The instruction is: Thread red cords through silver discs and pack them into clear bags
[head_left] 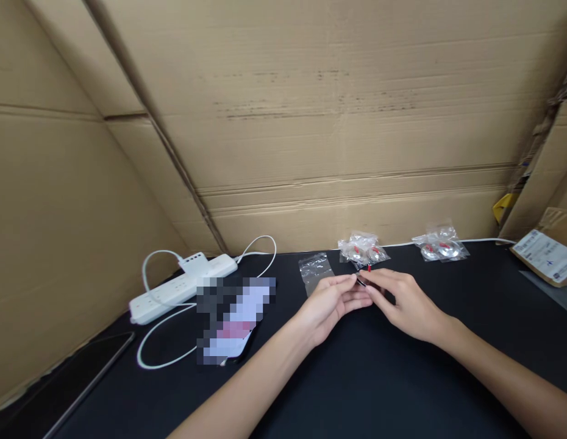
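Observation:
Between the fingertips of both hands is a small dark piece with a shiny edge (361, 282); its kind cannot be made out. My left hand (331, 305), palm turned up, grips its left side between thumb and fingers. From the right, my right hand (405, 305) pinches the same piece with thumb and fingers, which cover part of it. A small red tip (369, 268) shows just beyond the fingertips. Behind my left hand a flat clear plastic bag (316, 271) lies on the black tabletop (379, 390).
Clear packets with round silvery, red-marked items (363, 249) lie behind the hands; similar packets (441, 245) lie farther right. At left are a white power strip (174, 292) with cables and a blurred-out phone (240, 323). A labelled parcel (546, 256) is at right. Cardboard walls (311, 140) enclose the table.

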`<act>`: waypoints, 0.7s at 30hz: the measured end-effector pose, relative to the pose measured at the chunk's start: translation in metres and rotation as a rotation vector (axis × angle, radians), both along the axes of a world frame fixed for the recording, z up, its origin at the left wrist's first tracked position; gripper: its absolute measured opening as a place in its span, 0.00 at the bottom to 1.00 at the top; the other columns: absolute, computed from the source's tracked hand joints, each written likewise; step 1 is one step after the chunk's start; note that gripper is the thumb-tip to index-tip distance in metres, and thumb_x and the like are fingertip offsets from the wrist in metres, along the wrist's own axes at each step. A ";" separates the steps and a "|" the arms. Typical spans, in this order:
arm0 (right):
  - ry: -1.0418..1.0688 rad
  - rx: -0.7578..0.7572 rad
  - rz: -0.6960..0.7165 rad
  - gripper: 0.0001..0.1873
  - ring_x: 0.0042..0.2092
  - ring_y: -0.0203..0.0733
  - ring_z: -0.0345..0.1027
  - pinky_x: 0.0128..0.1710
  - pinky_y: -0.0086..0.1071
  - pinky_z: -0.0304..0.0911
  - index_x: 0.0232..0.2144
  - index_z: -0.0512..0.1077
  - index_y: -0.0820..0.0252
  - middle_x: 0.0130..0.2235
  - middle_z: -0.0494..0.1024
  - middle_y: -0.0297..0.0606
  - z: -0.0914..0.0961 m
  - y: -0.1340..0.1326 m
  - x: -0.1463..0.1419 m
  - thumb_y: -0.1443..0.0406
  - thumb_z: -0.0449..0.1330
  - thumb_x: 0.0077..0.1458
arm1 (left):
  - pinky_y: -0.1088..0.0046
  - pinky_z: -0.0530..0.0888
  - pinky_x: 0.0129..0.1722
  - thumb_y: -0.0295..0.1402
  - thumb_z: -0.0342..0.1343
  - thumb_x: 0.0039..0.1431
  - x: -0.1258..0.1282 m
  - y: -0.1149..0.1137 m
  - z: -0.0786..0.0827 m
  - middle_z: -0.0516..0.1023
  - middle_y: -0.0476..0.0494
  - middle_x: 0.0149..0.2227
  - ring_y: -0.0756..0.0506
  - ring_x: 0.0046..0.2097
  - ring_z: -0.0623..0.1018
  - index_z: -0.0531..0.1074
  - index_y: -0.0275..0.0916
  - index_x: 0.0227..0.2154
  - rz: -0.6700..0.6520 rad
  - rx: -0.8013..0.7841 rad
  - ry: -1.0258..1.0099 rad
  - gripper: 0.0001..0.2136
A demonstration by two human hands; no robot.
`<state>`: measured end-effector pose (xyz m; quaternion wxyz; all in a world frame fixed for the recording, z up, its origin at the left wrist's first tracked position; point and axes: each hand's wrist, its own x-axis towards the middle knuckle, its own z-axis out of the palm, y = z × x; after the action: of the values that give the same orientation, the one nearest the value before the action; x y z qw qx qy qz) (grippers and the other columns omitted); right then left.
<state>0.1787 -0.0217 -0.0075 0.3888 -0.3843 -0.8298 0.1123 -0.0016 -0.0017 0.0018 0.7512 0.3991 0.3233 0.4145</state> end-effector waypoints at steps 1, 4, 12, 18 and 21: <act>0.011 -0.005 0.015 0.18 0.47 0.45 0.73 0.49 0.42 0.69 0.55 0.70 0.55 0.48 0.77 0.42 0.001 0.000 0.000 0.67 0.53 0.64 | 0.64 0.76 0.47 0.26 0.55 0.63 0.000 0.001 -0.001 0.81 0.32 0.35 0.44 0.37 0.81 0.77 0.27 0.36 0.006 0.001 -0.008 0.08; 0.071 -0.028 0.042 0.18 0.46 0.46 0.73 0.48 0.44 0.70 0.54 0.71 0.52 0.47 0.78 0.41 0.004 0.000 -0.001 0.66 0.53 0.64 | 0.65 0.76 0.46 0.28 0.58 0.61 -0.001 0.001 -0.002 0.80 0.33 0.35 0.45 0.36 0.81 0.77 0.27 0.36 0.010 -0.013 -0.024 0.07; 0.263 -0.129 0.017 0.16 0.34 0.40 0.72 0.36 0.37 0.72 0.51 0.74 0.51 0.44 0.77 0.40 0.003 0.000 -0.002 0.64 0.59 0.60 | 0.60 0.71 0.54 0.32 0.63 0.56 -0.001 -0.004 -0.002 0.79 0.37 0.36 0.44 0.41 0.80 0.75 0.32 0.39 -0.019 -0.073 -0.164 0.10; 0.278 -0.146 -0.002 0.17 0.28 0.35 0.67 0.28 0.32 0.68 0.50 0.73 0.52 0.41 0.77 0.38 0.007 -0.002 -0.002 0.61 0.61 0.59 | 0.59 0.73 0.52 0.29 0.63 0.56 0.002 -0.004 0.003 0.79 0.34 0.35 0.41 0.41 0.81 0.75 0.29 0.38 0.010 -0.082 -0.173 0.09; 0.262 -0.152 0.012 0.17 0.28 0.35 0.67 0.28 0.32 0.69 0.51 0.73 0.51 0.42 0.76 0.39 0.011 -0.005 -0.002 0.61 0.60 0.59 | 0.59 0.74 0.51 0.28 0.62 0.56 0.002 -0.004 0.006 0.79 0.33 0.36 0.41 0.41 0.81 0.75 0.28 0.38 0.013 -0.092 -0.174 0.08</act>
<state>0.1762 -0.0264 0.0033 0.4632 -0.3896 -0.7633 0.2261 0.0008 -0.0052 0.0077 0.7913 0.3245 0.2781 0.4373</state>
